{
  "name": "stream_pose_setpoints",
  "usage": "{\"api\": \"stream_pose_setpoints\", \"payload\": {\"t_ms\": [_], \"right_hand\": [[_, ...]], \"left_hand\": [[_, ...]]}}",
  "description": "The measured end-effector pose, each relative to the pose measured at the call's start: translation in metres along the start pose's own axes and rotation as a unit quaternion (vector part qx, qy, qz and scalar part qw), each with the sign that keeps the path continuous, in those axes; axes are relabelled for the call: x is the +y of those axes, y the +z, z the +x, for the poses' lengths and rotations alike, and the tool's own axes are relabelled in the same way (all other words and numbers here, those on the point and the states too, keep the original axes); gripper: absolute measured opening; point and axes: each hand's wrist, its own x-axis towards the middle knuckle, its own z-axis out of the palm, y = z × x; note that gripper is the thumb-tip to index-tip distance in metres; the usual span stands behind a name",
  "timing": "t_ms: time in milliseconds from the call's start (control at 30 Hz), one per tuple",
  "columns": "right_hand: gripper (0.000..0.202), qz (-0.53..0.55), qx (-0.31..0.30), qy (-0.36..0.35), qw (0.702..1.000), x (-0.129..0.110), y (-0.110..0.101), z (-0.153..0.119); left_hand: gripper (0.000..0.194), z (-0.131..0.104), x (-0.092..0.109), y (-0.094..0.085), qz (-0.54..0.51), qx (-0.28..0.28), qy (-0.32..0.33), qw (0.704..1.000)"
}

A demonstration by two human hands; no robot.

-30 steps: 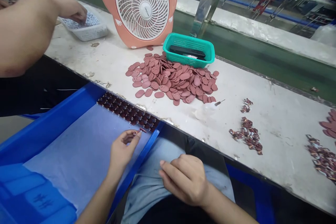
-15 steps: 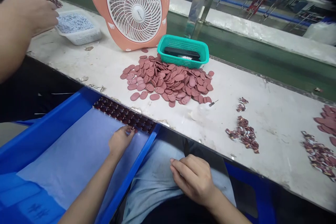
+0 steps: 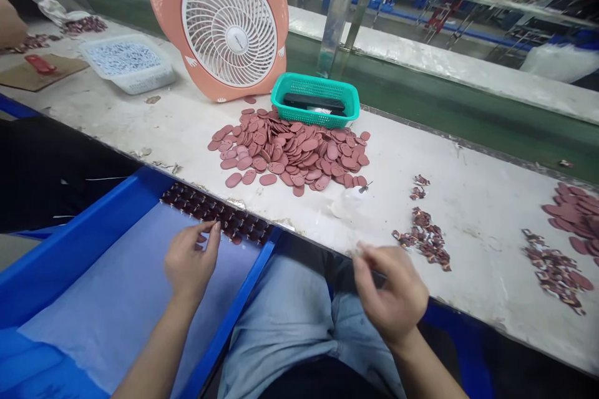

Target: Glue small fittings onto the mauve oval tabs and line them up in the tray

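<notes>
Above the lined blue tray (image 3: pixel 60 234) is my left hand (image 3: pixel 191 255), its thumb and fingers apart with nothing between them. Just beyond it, rows of small dark red pieces (image 3: pixel 210 212) line the tray's far end. My right hand (image 3: pixel 390 290) hovers at the table's front edge, fingers curled and slightly blurred; whether it pinches anything is too small to tell. A heap of flat reddish ovals (image 3: pixel 299 149) lies on the table. To the right hand's upper right is a small pile of brown knotted pieces (image 3: pixel 428 237).
An orange fan (image 3: pixel 234 31) stands behind the ovals beside a green basket (image 3: pixel 316 113). Leftward are a white basket of pale bits (image 3: pixel 126 59) and another person's hand (image 3: pixel 10 25). More ovals (image 3: pixel 573 212) and knotted pieces (image 3: pixel 552 268) lie at the right.
My left hand has lifted back from the rows and opened, leaving a piece there. My right hand has moved from my lap up and right to the table edge. The other person's arm has withdrawn leftward.
</notes>
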Motion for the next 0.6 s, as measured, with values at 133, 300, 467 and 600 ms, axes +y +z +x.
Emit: {"api": "stream_pose_setpoints", "payload": {"t_ms": [133, 300, 467, 600], "right_hand": [[0.061, -0.047, -0.012, 0.138, 0.989, 0.013, 0.009, 0.025], [0.063, 0.000, -0.100, 0.218, 0.971, 0.017, 0.030, 0.046], [0.039, 0.084, -0.085, 0.242, 0.963, 0.017, 0.030, 0.047], [0.030, 0.206, -0.091, 0.258, 0.940, -0.001, 0.019, 0.036]], "left_hand": [[0.031, 0.013, 0.056, -0.018, -0.051, 0.073, 0.139, 0.986], [0.046, 0.041, 0.094, -0.021, -0.042, -0.013, 0.318, 0.947], [0.023, 0.019, 0.074, -0.019, -0.201, -0.062, 0.318, 0.924], [0.016, -0.027, 0.083, -0.028, -0.280, -0.063, 0.237, 0.928]]}}
